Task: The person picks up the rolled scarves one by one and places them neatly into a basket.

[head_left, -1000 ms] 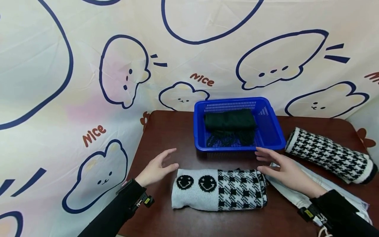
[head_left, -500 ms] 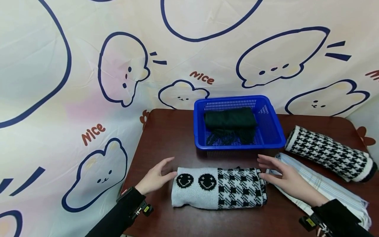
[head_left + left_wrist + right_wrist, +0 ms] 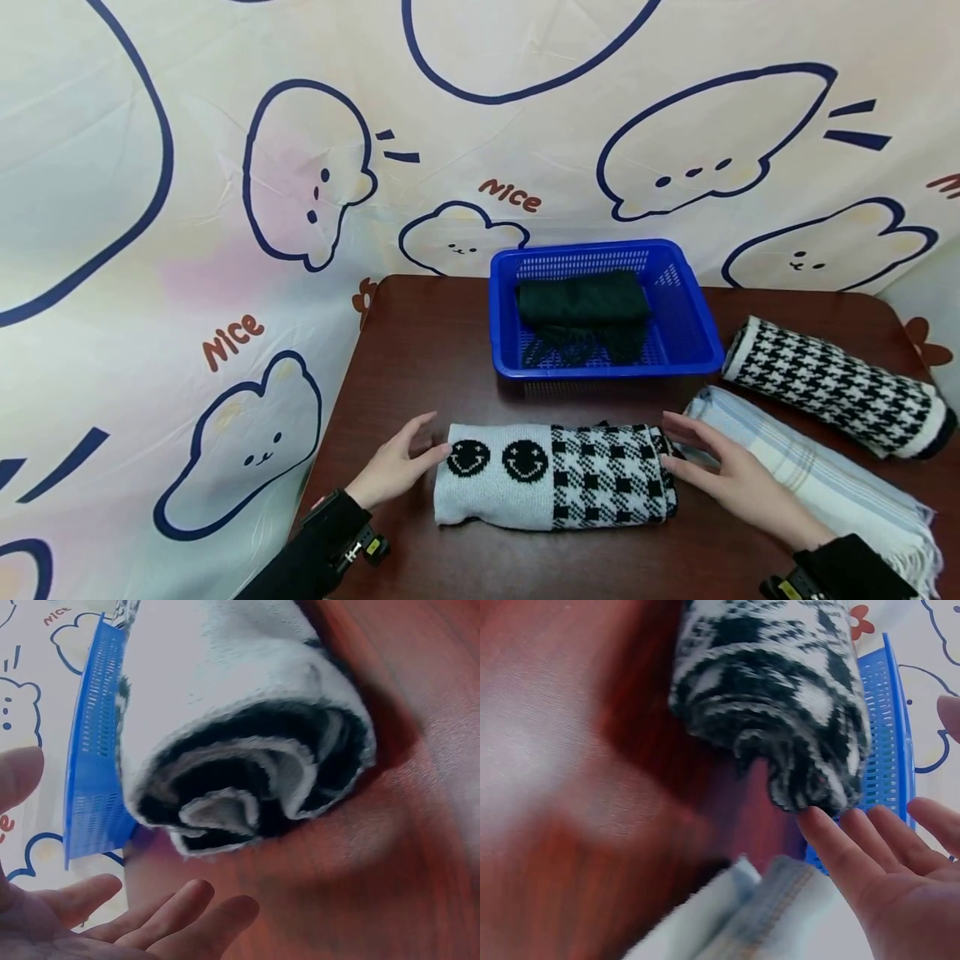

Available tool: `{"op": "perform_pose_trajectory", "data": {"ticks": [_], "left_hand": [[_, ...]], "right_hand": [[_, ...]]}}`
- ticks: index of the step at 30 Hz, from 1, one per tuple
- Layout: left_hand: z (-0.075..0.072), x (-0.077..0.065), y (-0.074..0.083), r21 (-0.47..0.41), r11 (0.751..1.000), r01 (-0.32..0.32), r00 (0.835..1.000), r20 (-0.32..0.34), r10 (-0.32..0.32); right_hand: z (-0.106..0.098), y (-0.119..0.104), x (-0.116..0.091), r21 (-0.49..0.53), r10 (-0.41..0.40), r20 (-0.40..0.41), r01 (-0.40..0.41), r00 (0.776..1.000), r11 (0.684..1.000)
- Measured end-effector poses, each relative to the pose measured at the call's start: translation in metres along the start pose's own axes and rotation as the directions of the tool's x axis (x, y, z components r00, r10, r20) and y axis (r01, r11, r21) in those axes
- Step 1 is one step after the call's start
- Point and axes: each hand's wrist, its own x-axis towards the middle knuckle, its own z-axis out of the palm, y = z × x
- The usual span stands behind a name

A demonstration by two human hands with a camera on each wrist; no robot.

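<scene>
A rolled knit scarf (image 3: 555, 479) lies crosswise on the brown table, pale grey with black smiley faces on its left half and black-and-white check on its right. My left hand (image 3: 397, 467) is at its left end, fingers extended and thumb near the edge. In the left wrist view, a gap shows between those fingers and the spiral end of the scarf (image 3: 240, 772). At the other end is my right hand (image 3: 723, 471), its fingers straight. In the right wrist view, a fingertip is close to the scarf's checked end (image 3: 780, 727); whether it touches I cannot tell.
Behind the scarf stands a blue plastic basket (image 3: 506, 367) holding a folded dark green scarf (image 3: 585, 302). To the right lie a rolled houndstooth scarf (image 3: 840, 387) and a pale blue-and-white fringed scarf (image 3: 810, 475), partly under my right arm. A cartoon-printed cloth (image 3: 465, 125) hangs behind the table.
Both hands have come lower and nearer to me, down to the ends of the rolled scarf. The scarf itself has not moved.
</scene>
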Motion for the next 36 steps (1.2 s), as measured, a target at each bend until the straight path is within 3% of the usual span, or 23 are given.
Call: {"op": "perform_pose_trajectory", "data": {"ticks": [9,19,26,36], "left_hand": [[0.01,0.0,-0.008,-0.075,0.996,0.052,0.999,0.007,-0.051],[0.021,-0.003,-0.009,-0.126,0.988,0.087,0.996,0.018,-0.085],[0.025,-0.003,-0.013,-0.106,0.99,0.09,0.996,0.024,-0.088],[0.029,-0.003,-0.018,-0.099,0.988,0.116,0.993,0.031,-0.114]], "right_hand": [[0.012,0.014,-0.011,-0.004,0.041,-0.028,-0.041,0.999,0.999],[0.029,0.024,-0.016,0.178,0.079,-0.004,-0.077,0.997,0.981],[0.041,0.031,-0.016,0.258,0.128,0.002,-0.124,0.992,0.958],[0.041,0.034,-0.012,0.222,0.234,0.076,-0.245,0.969,0.944]]}}
